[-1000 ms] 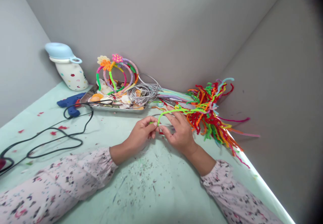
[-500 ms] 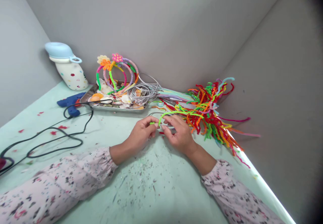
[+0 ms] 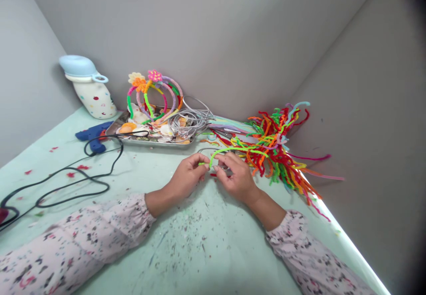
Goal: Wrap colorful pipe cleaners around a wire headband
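A bright green pipe cleaner [image 3: 238, 150] arcs up from between my hands and runs right, over the bundle. My left hand [image 3: 188, 171] is closed in a pinch, with a short green bit and what looks like thin grey wire at its fingertips. Facing it, my right hand [image 3: 238, 177] has its fingers curled round the lower part of the same pipe cleaner, close to the left fingertips. Part of a grey wire curve [image 3: 208, 149] shows just behind the hands. My fingers hide the exact spot where pipe cleaner and wire meet.
Right of the hands lies a bundle of colourful pipe cleaners [image 3: 278, 153]. Behind stands a metal tray [image 3: 156, 143] with scraps, flowered hoops [image 3: 155, 97] and coiled grey wire [image 3: 189, 124]. A blue glue gun [image 3: 95, 136], its black cord [image 3: 89, 177] and a bottle [image 3: 95, 95] are left.
The green pipe cleaner has shifted slightly between my fingertips, its bend standing a little nearer the right fingers. Both hands stay almost in place.
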Demonstrator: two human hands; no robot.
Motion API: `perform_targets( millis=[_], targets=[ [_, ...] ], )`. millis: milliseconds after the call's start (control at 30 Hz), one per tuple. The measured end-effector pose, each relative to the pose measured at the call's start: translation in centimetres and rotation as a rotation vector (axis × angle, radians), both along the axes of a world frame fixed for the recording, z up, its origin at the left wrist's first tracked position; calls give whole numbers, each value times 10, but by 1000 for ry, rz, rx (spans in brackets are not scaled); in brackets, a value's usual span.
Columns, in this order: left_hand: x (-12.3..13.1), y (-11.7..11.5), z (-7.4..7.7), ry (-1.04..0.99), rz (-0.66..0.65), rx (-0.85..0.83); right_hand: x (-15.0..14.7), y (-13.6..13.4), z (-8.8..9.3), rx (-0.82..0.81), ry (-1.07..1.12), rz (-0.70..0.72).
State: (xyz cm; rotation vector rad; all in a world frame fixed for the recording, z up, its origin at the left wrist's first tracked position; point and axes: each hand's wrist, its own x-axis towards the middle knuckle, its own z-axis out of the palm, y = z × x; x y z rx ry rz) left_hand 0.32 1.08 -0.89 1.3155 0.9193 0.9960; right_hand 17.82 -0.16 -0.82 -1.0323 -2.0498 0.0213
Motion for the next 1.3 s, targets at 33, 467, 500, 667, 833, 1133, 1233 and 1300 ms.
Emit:
perform_targets(
  millis=[33,467,500,667,833,1133,1233,1300],
  targets=[
    [0,0,0,-3,-5,-1,0,0,0,3,0,0],
    [0,-1,6,2,-27,-30,1,2,0,-43,3,47],
    [0,-1,6,5,-22,-29,1,2,0,-49,7,46],
    [1,-1,4,-4,-11,-14,1,2,3,-61,67,47],
    [-1,0,1,-2,-4,9,0,1,5,-139,120,39],
    [-1,1,0,18,-5,-6,-1,2,2,-169,173,10],
    [0,0,4,42,10,-19,-1,2,2,-200,206,20],
    [0,-1,6,52,19,-32,-2,2,3,-225,222,34]
  ],
)
